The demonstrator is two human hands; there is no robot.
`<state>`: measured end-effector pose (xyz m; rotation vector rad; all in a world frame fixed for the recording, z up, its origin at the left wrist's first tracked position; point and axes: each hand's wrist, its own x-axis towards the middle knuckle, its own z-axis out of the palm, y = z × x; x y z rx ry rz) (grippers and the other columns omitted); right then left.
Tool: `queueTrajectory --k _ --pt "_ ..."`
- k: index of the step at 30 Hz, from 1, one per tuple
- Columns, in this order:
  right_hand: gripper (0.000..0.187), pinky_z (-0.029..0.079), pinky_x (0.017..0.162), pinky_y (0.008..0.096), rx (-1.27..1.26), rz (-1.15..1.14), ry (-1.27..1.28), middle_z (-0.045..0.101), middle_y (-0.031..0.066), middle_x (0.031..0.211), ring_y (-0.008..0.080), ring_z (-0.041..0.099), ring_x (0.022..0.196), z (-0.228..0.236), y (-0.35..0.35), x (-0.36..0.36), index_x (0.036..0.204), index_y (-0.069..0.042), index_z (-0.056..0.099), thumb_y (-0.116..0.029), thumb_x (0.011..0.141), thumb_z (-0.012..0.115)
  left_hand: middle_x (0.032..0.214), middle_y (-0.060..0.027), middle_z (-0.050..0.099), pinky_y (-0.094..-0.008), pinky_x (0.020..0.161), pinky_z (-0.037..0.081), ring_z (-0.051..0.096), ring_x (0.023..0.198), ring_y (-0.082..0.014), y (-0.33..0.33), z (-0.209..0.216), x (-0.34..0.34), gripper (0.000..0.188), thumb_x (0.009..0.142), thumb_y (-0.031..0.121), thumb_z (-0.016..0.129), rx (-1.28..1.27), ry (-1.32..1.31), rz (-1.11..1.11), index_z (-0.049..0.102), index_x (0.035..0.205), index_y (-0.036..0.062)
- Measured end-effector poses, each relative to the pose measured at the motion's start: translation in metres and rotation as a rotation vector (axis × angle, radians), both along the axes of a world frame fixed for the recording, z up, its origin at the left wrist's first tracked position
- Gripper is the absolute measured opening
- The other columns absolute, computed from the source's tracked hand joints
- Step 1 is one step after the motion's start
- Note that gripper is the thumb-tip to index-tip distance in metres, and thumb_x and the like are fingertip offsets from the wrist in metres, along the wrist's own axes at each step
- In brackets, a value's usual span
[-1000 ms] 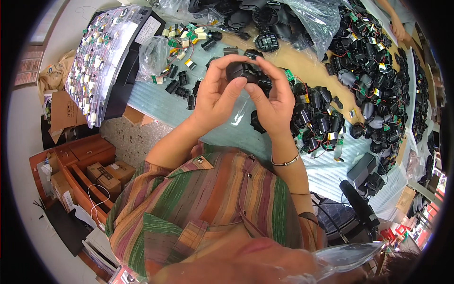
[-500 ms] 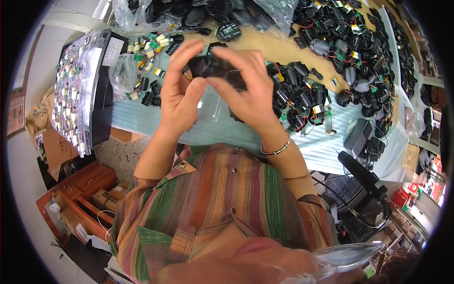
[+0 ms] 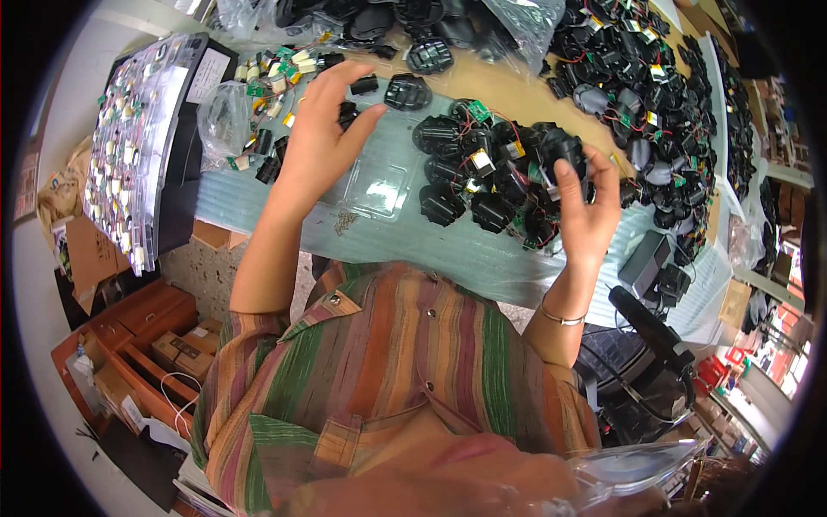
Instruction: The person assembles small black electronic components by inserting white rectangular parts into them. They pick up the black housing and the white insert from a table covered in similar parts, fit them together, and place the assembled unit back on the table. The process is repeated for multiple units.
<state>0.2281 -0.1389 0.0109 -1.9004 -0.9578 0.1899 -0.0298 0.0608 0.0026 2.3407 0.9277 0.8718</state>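
Observation:
My right hand point(image 3: 592, 202) grips a rounded black plastic housing point(image 3: 562, 148) between thumb and fingers, at the right side of a pile of similar black housings point(image 3: 491, 211) with wires, small green boards and silver-yellow battery cells. My left hand point(image 3: 323, 129) is raised over the left part of the table, thumb and fingers spread apart. Beside its fingers are small black cylindrical parts point(image 3: 364, 84); whether one touches the palm I cannot tell. A ribbed black shell point(image 3: 407, 92) lies just right of the left hand. Below it are a clear plastic tray point(image 3: 376, 188) and a little heap of screws point(image 3: 345, 222).
A stack of clear trays with small boards point(image 3: 138, 155) stands at the left, near a clear plastic bag point(image 3: 223, 129). Larger heaps of black housings point(image 3: 633, 103) cover the right side. A black box point(image 3: 643, 261) lies at the table's right front.
My hands were together around a dark part. Now they are apart: the right has moved right to the pile with a black housing, while the left has opened slightly to the left.

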Motion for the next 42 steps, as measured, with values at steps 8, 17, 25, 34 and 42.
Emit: queueTrajectory --k 8,17,25,34,42 --pt "0.045 0.031 0.101 0.0435 -0.328 -0.018 -0.503 0.058 0.0062 0.118 0.0289 0.048 0.108 -0.01 -0.011 -0.012 0.122 -0.012 0.068 -0.034 0.085 0.077 0.125 -0.0103 0.062 -0.0464 0.099 0.04 0.054 0.119 -0.0322 0.027 -0.029 0.037 0.045 0.084 0.024 0.075 0.156 0.296 -0.011 0.061 0.125 0.0115" --pt "0.036 0.04 0.094 0.0392 -0.062 0.076 -0.452 0.064 0.0111 0.114 0.0287 0.055 0.104 0.006 -0.001 -0.022 0.119 -0.01 0.07 -0.021 0.085 0.078 0.09 -0.0062 0.068 -0.0309 0.064 0.05 0.064 0.073 -0.0162 0.04 -0.024 0.026 0.025 0.09 0.014 0.072 -0.232 -0.079 0.008 0.062 0.112 0.0078" --pt "0.028 0.04 0.085 0.0377 -0.097 0.73 -0.522 0.064 0.0043 0.099 0.0247 0.058 0.094 0.019 0.067 -0.099 0.107 -0.01 0.068 -0.016 0.081 0.075 0.104 -0.0087 0.067 -0.0313 0.068 0.053 0.067 0.084 -0.0203 0.044 0.012 -0.063 0.031 0.098 0.013 0.054 -1.138 -1.258 -0.037 0.053 0.129 0.0084" --pt "0.011 0.045 0.077 0.0406 -0.147 0.94 -0.733 0.063 0.0044 0.091 0.0244 0.061 0.091 -0.009 0.157 -0.161 0.094 -0.009 0.068 -0.013 0.084 0.066 0.114 -0.0034 0.06 -0.0356 0.079 0.054 0.062 0.096 -0.0169 0.014 0.014 -0.107 0.053 0.093 -0.004 0.054 -0.849 -1.372 0.232 0.045 0.143 0.0132" --pt "0.022 0.044 0.08 0.0436 -0.052 0.858 -0.667 0.066 0.0068 0.098 0.0276 0.062 0.097 -0.043 0.211 -0.201 0.1 -0.01 0.069 -0.014 0.079 0.071 0.117 -0.0053 0.06 -0.0422 0.088 0.057 0.063 0.101 -0.0174 0.001 0.007 -0.12 0.049 0.093 -0.006 0.051 -0.809 -1.478 0.248 0.047 0.139 0.0099"
